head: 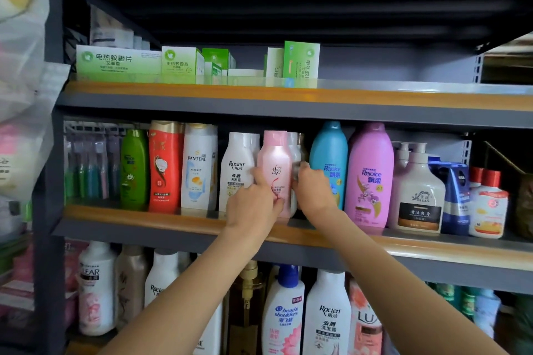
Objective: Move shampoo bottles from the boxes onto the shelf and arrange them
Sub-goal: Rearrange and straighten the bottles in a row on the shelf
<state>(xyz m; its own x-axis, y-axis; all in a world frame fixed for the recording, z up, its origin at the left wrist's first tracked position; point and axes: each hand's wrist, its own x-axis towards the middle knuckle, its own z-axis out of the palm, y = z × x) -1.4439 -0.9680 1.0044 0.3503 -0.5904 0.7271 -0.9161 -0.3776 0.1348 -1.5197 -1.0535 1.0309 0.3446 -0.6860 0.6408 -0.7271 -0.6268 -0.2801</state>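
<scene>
A pink shampoo bottle (275, 164) stands upright on the middle shelf (432, 251), between a white Raclen bottle (237, 170) and a blue Rejoice bottle (328, 158). My left hand (253, 204) holds the pink bottle from its left side, thumb across the lower front. My right hand (313, 184) reaches in at the bottle's right side, fingers curled against it and the white bottle (294, 153) behind it; blur hides the exact grip.
The middle shelf also carries green, red and Pantene bottles (199, 164) on the left, a purple Rejoice bottle (370, 173) and pump bottles (418, 190) on the right. Green boxes (118, 62) line the upper shelf. More shampoo bottles (327, 314) fill the lower shelf.
</scene>
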